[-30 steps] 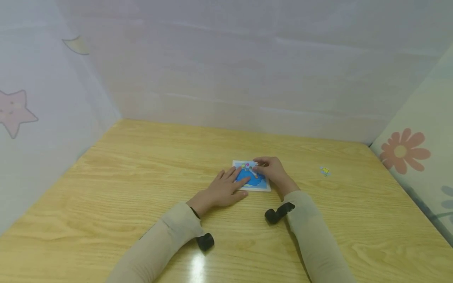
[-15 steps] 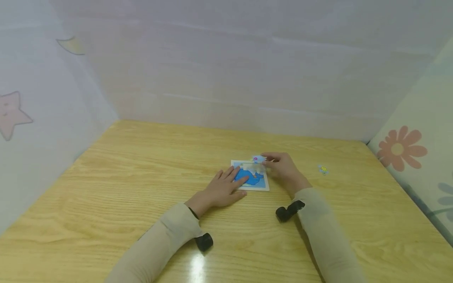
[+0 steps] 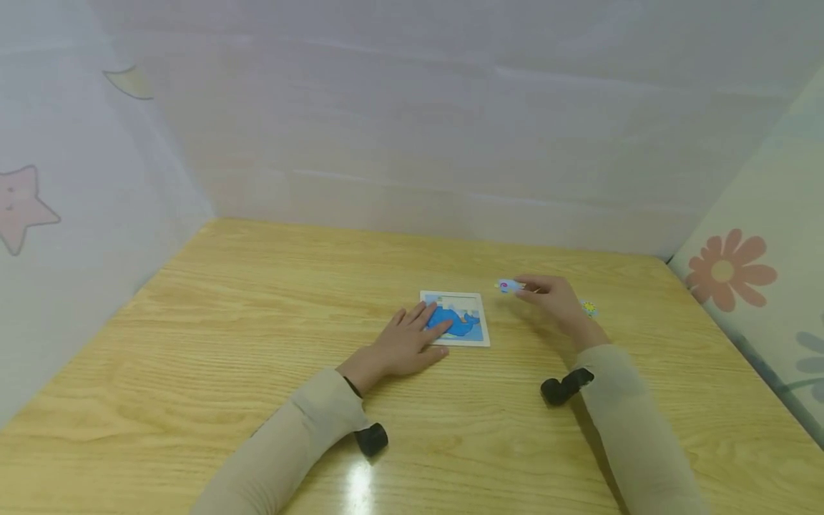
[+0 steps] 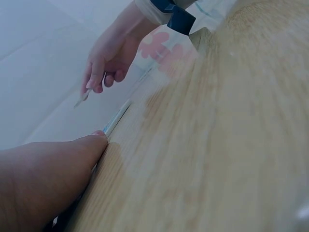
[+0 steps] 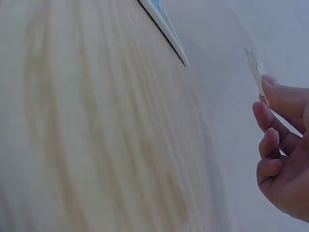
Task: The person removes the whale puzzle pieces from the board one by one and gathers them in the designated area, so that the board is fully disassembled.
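Observation:
A flat picture puzzle board (image 3: 473,335) with a white border and a blue whale lies on the table in the head view. My left hand (image 3: 402,348) rests on its left side, fingers spread straight over the picture. Along the board's upper part a pale recess shows. My right hand (image 3: 553,300) is held up to the right of the board and pinches a light-blue puzzle piece (image 3: 507,286) with a pink mark between thumb and fingertips. Seen edge-on in the right wrist view, the thin piece (image 5: 255,70) stands clear of the table.
A small puzzle piece with a yellow flower (image 3: 589,307) lies on the wooden table (image 3: 290,286), partly behind my right hand. White cloth walls (image 3: 412,143) with printed star, moon and flower enclose the table's back and sides.
My right hand has lifted the light-blue puzzle piece off the board's upper part and carried it to the right, baring the pale recess. My left hand stays on the board.

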{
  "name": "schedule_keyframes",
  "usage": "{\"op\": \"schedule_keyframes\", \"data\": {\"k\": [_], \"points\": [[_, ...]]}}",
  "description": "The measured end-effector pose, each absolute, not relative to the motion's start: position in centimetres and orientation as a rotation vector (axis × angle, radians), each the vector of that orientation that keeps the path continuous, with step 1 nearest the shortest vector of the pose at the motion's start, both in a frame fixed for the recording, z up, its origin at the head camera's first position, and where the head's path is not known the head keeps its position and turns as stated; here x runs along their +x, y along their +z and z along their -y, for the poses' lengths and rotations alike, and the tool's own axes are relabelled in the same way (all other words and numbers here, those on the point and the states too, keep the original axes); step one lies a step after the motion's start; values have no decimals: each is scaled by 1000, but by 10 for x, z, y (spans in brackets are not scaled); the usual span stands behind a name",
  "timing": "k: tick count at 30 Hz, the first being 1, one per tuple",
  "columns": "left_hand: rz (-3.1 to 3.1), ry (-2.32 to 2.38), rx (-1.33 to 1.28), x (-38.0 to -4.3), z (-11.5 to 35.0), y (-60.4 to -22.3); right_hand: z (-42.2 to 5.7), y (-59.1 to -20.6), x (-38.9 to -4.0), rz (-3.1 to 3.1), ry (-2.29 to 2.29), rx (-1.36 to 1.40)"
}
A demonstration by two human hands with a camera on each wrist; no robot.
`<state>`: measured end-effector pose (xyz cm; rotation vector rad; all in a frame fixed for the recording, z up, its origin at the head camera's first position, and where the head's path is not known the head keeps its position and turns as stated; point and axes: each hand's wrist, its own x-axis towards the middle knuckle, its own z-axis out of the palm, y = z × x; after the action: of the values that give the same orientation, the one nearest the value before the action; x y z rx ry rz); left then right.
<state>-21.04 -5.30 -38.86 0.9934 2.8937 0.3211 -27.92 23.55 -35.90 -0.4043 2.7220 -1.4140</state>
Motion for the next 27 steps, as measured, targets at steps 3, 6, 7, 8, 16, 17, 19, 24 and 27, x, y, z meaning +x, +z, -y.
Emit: {"op": "schedule_keyframes", "data": {"k": [3, 6, 7, 8, 16, 17, 19, 24, 27], "points": [[-2890, 324, 992, -210, 53, -387, -247, -358, -277, -2710, -1427, -388], [-2886, 329, 986, -209, 52, -386, -257, -358, -275, -2695, -1448, -375], [-2887, 328, 984, -209, 52, -386, -260, -358, -275, -2692, -1456, -367], [-2886, 328, 982, -209, 51, -385, -264, -358, -275, -2691, -1457, -356], [-2884, 319, 973, -210, 51, -387, -291, -362, -277, -2704, -1455, -289], [-2883, 321, 973, -210, 51, -387, -295, -362, -277, -2704, -1461, -287], [-2878, 329, 976, -210, 51, -387, -301, -364, -277, -2721, -1456, -278], [-2874, 344, 977, -209, 51, -386, -314, -367, -277, -2774, -1408, -236], [-2876, 330, 974, -209, 51, -386, -319, -369, -277, -2769, -1373, -201]]}}
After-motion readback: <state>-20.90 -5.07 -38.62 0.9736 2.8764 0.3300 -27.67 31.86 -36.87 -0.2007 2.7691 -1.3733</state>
